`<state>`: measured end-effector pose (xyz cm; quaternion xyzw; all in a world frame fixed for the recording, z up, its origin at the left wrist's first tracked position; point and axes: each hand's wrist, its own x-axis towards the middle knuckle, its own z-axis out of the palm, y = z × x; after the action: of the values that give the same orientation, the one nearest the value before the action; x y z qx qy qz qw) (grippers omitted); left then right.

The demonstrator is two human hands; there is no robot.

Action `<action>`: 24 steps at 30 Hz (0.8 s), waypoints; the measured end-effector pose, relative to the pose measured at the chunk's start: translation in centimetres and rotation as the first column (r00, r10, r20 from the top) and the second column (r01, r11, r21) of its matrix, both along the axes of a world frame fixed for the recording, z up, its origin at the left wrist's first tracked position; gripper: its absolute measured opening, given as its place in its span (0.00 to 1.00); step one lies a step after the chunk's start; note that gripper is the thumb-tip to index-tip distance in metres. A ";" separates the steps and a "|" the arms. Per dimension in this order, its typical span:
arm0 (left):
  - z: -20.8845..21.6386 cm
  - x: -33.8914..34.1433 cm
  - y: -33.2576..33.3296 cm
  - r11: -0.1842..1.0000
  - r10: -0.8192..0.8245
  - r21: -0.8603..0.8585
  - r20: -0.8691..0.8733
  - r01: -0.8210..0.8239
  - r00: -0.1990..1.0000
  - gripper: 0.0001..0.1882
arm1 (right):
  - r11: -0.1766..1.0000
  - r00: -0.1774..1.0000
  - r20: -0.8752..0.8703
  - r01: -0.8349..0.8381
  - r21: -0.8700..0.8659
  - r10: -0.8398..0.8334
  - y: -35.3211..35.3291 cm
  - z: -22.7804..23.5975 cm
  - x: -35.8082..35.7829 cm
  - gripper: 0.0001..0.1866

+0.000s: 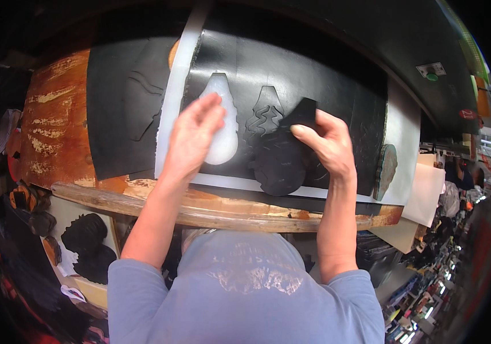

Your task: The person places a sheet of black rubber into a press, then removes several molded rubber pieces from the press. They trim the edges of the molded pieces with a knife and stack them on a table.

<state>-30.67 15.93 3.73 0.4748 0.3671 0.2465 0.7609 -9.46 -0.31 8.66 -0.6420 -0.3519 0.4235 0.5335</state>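
A black cutout (pixel 284 157) is being pinched by the right hand (pixel 331 137); a pale hole (pixel 222 148)'s edge is being overhung by the left hand (pixel 195 135), loosely unclenched.

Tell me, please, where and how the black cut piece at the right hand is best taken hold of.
Probably pinch the black cut piece by its narrow, flat-tipped end, coming from the right: it tapers there and the right hand holds it so, while its broad, rounded end points toward the person.

black piece (pixel 288 143), slanted, white tapered piece (pixel 223 143) at left, black sheet (pixel 337 97) beneath
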 end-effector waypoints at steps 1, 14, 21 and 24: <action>0.0 0.7 -0.2 0.986 -0.053 -0.156 0.011 0.054 0.999 0.34 | 0.998 1.000 0.015 0.006 -0.063 -0.005 0.8 -1.6 0.3 0.10; 0.3 6.6 0.2 0.989 -0.106 0.081 -0.183 0.122 0.977 0.24 | 0.952 0.613 0.735 0.107 0.285 -0.289 3.9 -8.7 0.0 0.22; -2.7 7.8 -0.2 0.951 -0.060 -0.272 0.297 0.145 0.953 0.13 | 0.951 0.839 0.471 0.160 0.264 -0.272 3.5 -8.3 0.8 0.23; -2.6 6.7 -0.8 0.997 0.018 0.080 -0.084 -0.011 0.996 0.22 | 0.990 0.946 0.309 0.063 0.123 -0.098 1.0 -5.9 0.6 0.13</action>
<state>-24.00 15.12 1.15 0.5119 0.3925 0.2459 0.7235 -8.89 0.72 2.79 -0.6845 -0.4289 0.2733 0.5223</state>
